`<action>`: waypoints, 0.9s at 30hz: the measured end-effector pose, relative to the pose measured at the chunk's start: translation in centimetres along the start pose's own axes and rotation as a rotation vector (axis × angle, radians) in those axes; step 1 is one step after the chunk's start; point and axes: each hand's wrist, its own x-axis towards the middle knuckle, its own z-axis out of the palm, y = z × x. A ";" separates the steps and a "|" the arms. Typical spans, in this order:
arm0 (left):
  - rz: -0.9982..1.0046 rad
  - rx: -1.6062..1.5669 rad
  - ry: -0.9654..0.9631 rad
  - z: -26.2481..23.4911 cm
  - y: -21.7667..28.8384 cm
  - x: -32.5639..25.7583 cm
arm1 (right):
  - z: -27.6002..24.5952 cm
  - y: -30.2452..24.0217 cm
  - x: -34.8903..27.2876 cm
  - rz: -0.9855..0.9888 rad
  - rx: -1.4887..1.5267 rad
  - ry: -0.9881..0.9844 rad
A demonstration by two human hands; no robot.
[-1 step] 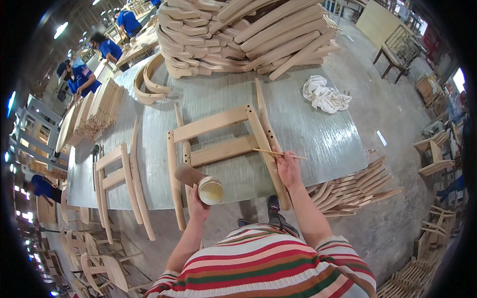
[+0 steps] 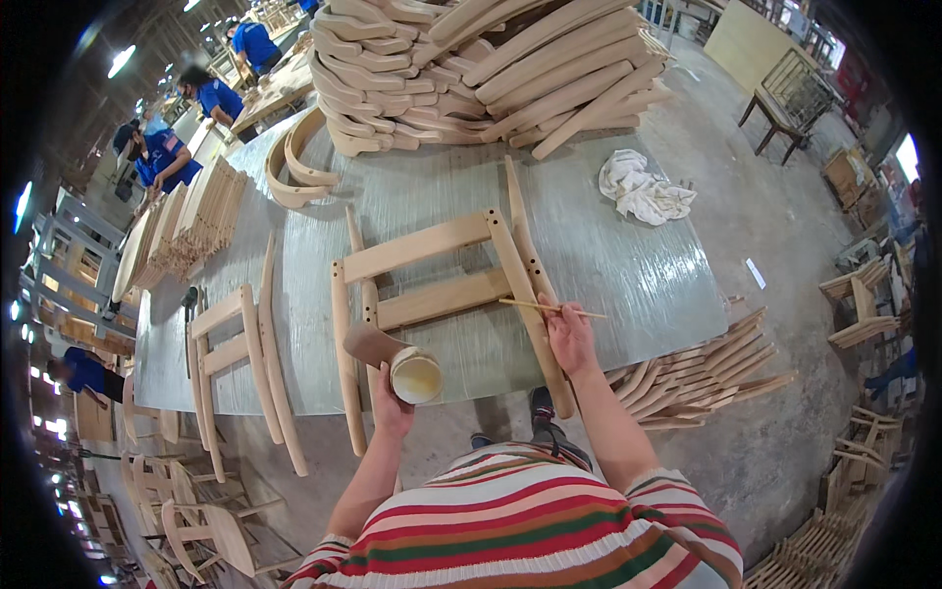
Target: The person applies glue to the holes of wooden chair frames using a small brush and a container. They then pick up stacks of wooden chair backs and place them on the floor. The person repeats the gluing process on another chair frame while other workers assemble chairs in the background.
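Observation:
My left hand (image 2: pixel 393 401) is closed round a round cup (image 2: pixel 416 379) with pale yellow stuff inside. A curved brown piece (image 2: pixel 371 344) juts out from the cup's far left side; how the two join is unclear. Between the fingers of my right hand (image 2: pixel 570 339) is a thin wooden stick (image 2: pixel 520 303), its tip pointing left across the right legs of a chair frame (image 2: pixel 412 245). This pale wood frame lies on the table before me, with dark round holes in its right legs and upper corners. The cup is beside its left leg.
A second, similar frame (image 2: pixel 231 348) rests at the left on the film-covered table (image 2: pixel 628 285). Curved wooden parts (image 2: pixel 392 88) are piled at the back, near bent pieces (image 2: pixel 285 172) and a white cloth (image 2: pixel 643 188). More parts (image 2: pixel 697 378) lie below the right edge. Several people work far left.

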 end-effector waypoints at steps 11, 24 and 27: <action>0.215 0.380 0.068 10.3 0.7 4.1 | 8.0 -6.3 0.9 -0.145 -0.767 -0.120; 0.302 0.236 -0.053 14.7 1.1 4.9 | 10.8 -3.0 5.5 0.184 -0.827 -0.011; 0.275 0.218 -0.047 14.6 1.3 5.3 | 10.7 -3.5 5.8 0.128 -0.684 -0.022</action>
